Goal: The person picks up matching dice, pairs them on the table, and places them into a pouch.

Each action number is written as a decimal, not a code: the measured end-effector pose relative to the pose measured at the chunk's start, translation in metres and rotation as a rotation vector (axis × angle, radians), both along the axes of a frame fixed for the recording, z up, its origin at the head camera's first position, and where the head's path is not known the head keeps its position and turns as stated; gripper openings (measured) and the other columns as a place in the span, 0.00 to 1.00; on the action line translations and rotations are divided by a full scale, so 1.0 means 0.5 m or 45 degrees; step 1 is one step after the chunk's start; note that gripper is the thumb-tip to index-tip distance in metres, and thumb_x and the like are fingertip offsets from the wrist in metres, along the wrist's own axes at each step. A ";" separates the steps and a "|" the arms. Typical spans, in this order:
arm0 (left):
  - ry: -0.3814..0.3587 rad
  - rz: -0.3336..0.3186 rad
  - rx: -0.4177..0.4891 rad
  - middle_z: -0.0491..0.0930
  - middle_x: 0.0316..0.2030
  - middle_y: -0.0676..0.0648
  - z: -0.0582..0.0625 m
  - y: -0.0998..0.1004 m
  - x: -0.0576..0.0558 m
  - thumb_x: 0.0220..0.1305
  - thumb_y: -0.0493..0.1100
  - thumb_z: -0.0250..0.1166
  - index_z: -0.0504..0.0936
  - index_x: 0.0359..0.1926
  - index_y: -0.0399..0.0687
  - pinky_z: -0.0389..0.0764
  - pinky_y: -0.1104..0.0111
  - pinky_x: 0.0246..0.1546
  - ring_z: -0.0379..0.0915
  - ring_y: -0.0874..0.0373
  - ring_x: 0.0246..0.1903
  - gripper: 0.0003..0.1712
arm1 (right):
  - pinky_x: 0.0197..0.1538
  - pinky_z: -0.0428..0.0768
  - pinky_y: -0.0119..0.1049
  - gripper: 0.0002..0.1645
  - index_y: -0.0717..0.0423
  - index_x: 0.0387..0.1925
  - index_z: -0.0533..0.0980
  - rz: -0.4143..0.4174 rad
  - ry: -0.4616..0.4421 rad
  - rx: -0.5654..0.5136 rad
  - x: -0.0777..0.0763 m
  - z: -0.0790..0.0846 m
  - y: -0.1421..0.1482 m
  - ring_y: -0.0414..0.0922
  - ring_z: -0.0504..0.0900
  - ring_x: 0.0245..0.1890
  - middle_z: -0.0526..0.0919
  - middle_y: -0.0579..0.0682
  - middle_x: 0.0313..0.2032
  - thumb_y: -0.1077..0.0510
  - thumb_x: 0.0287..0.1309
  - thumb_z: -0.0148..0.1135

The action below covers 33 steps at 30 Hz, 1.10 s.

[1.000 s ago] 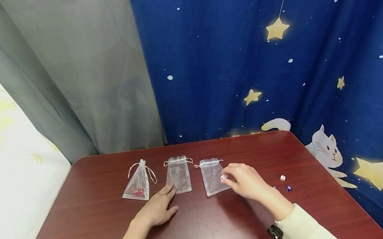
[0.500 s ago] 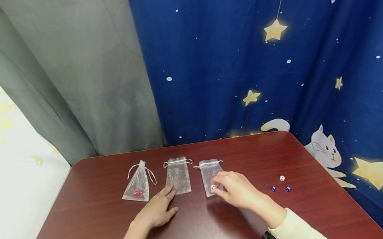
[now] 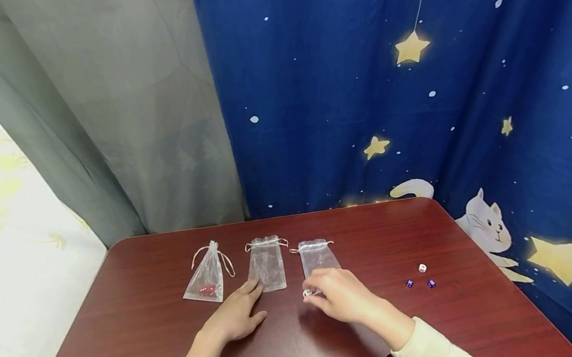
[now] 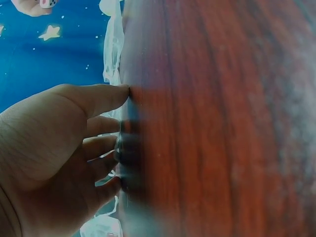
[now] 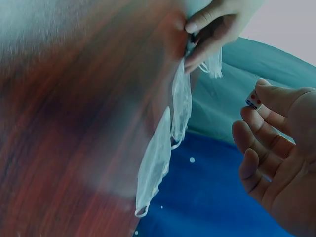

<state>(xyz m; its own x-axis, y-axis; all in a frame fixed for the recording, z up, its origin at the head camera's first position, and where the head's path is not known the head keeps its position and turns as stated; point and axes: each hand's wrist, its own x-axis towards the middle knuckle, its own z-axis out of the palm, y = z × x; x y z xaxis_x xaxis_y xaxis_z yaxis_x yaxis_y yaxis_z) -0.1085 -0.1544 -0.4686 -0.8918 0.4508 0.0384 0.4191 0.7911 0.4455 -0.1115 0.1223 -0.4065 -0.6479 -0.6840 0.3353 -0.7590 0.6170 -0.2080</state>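
My right hand [image 3: 344, 295] pinches a white die [image 5: 254, 99] between thumb and forefinger, with red and dark pips showing in the right wrist view. The hand hovers at the near end of the right-hand sheer drawstring pouch [image 3: 317, 252] and covers part of it. My left hand [image 3: 233, 316] rests on the table, fingers extended, its fingertips at the lower left corner of the middle pouch [image 3: 272, 270]. Farther left lies a third pouch [image 3: 211, 273], gathered at its neck, with red dice [image 3: 207, 291] inside.
On the table's right side lie another white die [image 3: 423, 267] and two blue dice, one to the left [image 3: 409, 283] and one nearer the edge [image 3: 431, 283]. The reddish-brown table [image 3: 375, 233] backs onto a grey curtain [image 3: 155, 128] and a blue starry one [image 3: 307, 83].
My right hand has moved left and toward me with the white die, from the right side of the right-hand pouch to its near end. The left hand has stayed in place.
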 end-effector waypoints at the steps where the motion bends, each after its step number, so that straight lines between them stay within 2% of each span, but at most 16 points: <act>1: 0.001 -0.001 0.000 0.64 0.70 0.30 0.000 0.000 0.000 0.65 0.43 0.69 0.72 0.65 0.26 0.64 0.45 0.68 0.60 0.34 0.70 0.34 | 0.34 0.81 0.36 0.05 0.47 0.35 0.83 0.004 0.000 0.005 0.002 -0.001 -0.003 0.36 0.82 0.32 0.81 0.38 0.31 0.53 0.60 0.72; 16: 0.004 0.004 0.004 0.64 0.71 0.31 0.001 0.002 -0.002 0.65 0.44 0.69 0.73 0.66 0.28 0.64 0.46 0.68 0.60 0.36 0.71 0.34 | 0.31 0.75 0.27 0.06 0.44 0.35 0.84 0.042 -0.087 0.130 0.015 -0.036 -0.058 0.28 0.75 0.28 0.79 0.34 0.30 0.48 0.61 0.71; 21: -0.001 0.006 0.007 0.64 0.71 0.31 0.003 0.003 0.000 0.65 0.44 0.69 0.72 0.66 0.27 0.64 0.46 0.68 0.60 0.35 0.71 0.34 | 0.32 0.75 0.30 0.07 0.43 0.33 0.83 0.040 -0.072 0.202 0.011 -0.050 -0.069 0.29 0.72 0.26 0.78 0.34 0.29 0.46 0.61 0.71; 28: -0.005 0.014 0.012 0.64 0.70 0.30 0.011 0.002 0.000 0.65 0.44 0.69 0.73 0.65 0.28 0.64 0.45 0.68 0.60 0.35 0.70 0.34 | 0.34 0.78 0.35 0.15 0.42 0.23 0.77 0.022 -0.009 0.360 0.003 -0.067 -0.079 0.35 0.78 0.28 0.76 0.35 0.25 0.43 0.57 0.73; 33: -0.008 0.008 0.007 0.64 0.70 0.30 0.010 0.000 0.002 0.64 0.44 0.70 0.73 0.65 0.27 0.64 0.45 0.68 0.60 0.35 0.70 0.34 | 0.33 0.79 0.35 0.16 0.42 0.23 0.77 0.027 -0.028 0.426 0.003 -0.080 -0.085 0.35 0.80 0.29 0.79 0.35 0.25 0.42 0.55 0.74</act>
